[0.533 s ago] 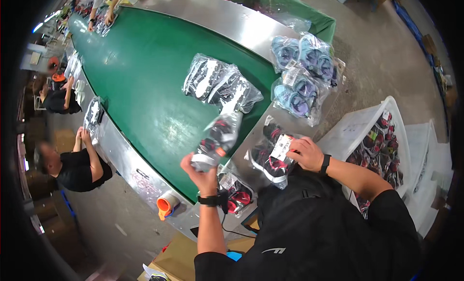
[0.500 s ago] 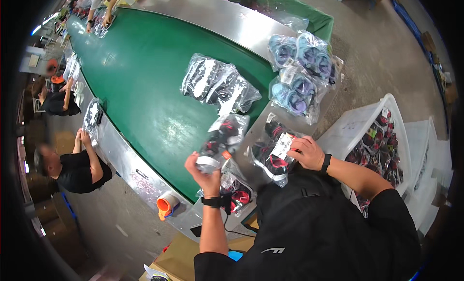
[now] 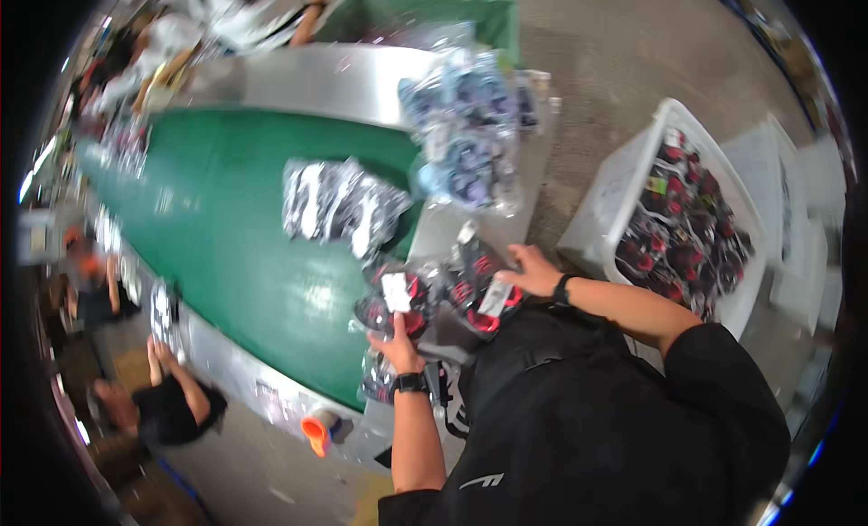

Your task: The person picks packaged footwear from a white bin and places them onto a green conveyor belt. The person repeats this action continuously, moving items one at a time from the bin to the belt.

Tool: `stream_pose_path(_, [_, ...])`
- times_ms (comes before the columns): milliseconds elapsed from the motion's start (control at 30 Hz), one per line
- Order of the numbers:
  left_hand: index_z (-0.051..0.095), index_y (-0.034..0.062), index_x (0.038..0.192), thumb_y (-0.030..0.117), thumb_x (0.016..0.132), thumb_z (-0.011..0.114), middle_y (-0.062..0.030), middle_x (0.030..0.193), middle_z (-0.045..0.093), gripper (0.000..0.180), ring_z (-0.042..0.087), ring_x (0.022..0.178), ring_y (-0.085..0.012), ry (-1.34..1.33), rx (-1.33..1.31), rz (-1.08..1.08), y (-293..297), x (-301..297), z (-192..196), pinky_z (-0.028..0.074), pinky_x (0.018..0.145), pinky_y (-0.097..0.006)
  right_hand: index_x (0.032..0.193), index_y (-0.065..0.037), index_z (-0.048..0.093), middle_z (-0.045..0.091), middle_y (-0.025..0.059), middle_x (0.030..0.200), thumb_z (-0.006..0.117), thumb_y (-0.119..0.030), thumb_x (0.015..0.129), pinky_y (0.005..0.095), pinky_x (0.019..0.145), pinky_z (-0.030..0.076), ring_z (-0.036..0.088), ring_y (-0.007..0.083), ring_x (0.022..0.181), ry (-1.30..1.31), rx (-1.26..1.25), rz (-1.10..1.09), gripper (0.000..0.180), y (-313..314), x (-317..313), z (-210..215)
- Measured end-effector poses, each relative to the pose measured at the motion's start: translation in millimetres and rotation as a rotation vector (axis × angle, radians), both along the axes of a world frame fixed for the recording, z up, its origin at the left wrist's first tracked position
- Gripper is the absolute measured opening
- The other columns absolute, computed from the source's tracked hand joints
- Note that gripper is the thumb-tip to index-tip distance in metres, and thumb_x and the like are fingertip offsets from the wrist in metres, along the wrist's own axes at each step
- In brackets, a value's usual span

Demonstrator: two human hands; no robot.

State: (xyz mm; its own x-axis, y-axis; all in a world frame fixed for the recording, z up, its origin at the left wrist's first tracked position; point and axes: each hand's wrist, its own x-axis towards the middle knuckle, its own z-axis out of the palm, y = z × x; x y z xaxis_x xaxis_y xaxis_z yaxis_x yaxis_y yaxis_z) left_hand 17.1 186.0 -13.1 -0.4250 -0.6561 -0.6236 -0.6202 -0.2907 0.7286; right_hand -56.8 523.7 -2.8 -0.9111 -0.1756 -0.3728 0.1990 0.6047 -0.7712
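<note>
Two clear bags of black and red shoes lie side by side at the hands, near the belt's end. The left bag (image 3: 416,302) is just beyond the left hand (image 3: 395,347), whose fingers are partly curled against its near edge; blur hides whether they grip it. The right bag (image 3: 470,277) lies between the hands, right against the right hand (image 3: 535,273). That hand is part open, thumb and fingers apart at the bag's right side; whether it pinches the plastic I cannot tell. Each bag carries a white label.

Beyond the left hand, bagged black and white shoes (image 3: 339,202) lie on a green belt (image 3: 226,218). Beyond the right hand and a little left of it, bagged blue shoes (image 3: 468,155) are heaped on the metal table (image 3: 533,178). To the right of the right hand stands a white bin (image 3: 597,220) filled with more bagged shoes (image 3: 683,241). Nearer the body and left of the left hand sits an orange roll (image 3: 316,433). Far left of both hands, a co-worker (image 3: 176,408) in black reaches toward the table's edge.
</note>
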Motion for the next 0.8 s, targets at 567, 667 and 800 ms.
stream_pose_path(567, [0.043,0.0162,0.139,0.057,0.091,0.048,-0.0154,0.13,0.052,0.063,0.063,0.093,-0.0364,-0.106,0.124,-0.696,-8.4,-15.1,54.9,0.054,0.055,-0.047,0.138,0.003,0.04,0.061,0.0203,0.122,0.082,-0.039,0.064,0.0347,0.097,0.045,0.06,0.029,0.113,-0.23,-0.413,-0.323,0.095,110.6,54.9,22.4])
stream_pose_path(667, [0.044,0.0153,0.138,0.055,0.092,0.048,-0.0155,0.129,0.052,0.062,0.062,0.094,-0.0356,-0.123,0.007,-0.867,39.1,-7.3,86.5,0.053,0.059,-0.046,0.135,0.003,0.044,0.063,0.0182,0.119,0.082,-0.04,0.064,0.0341,0.095,0.046,0.061,0.0263,0.11,-0.151,-0.513,-0.509,0.091,163.3,82.3,32.6])
stream_pose_path(800, [0.045,0.0141,0.138,0.053,0.093,0.048,-0.0156,0.129,0.053,0.059,0.061,0.096,-0.0345,-0.091,-0.075,-0.972,122.8,1.1,124.7,0.052,0.065,-0.046,0.136,0.003,0.043,0.059,0.0182,0.125,0.081,-0.043,0.067,0.0338,0.098,0.044,0.057,0.0262,0.116,-0.06,-0.389,-0.781,0.091,238.9,127.6,28.5])
